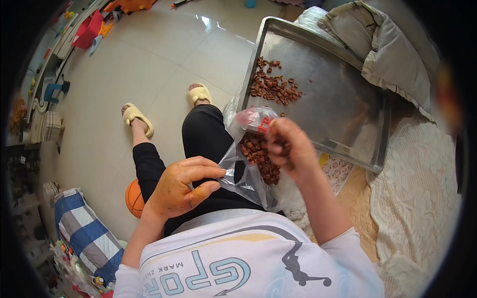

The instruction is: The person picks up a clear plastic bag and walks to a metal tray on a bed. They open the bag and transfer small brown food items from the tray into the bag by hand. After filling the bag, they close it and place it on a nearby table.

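Observation:
A clear plastic bag (257,178) with red print lies across my right thigh, its mouth spread towards me. Inside it is a heap of reddish-brown dried husks (257,154), some of them round. My left hand (186,184) holds the bag's left edge at the fingertips, and the plastic stretches towards it. Over the bag's right side, my right hand (292,147) is curled and blurred by motion, with brown pieces showing among its fingers. Beyond it, more loose husks (274,87) are scattered along the left side of a large metal tray (335,108).
A quilted pale cushion (395,56) rests against the tray's far right side. Cream lace fabric (413,186) covers the seat at right. On the tiled floor (156,63), an orange basketball (134,199) sits beside my leg. A checked quilted cloth (89,234) is at lower left.

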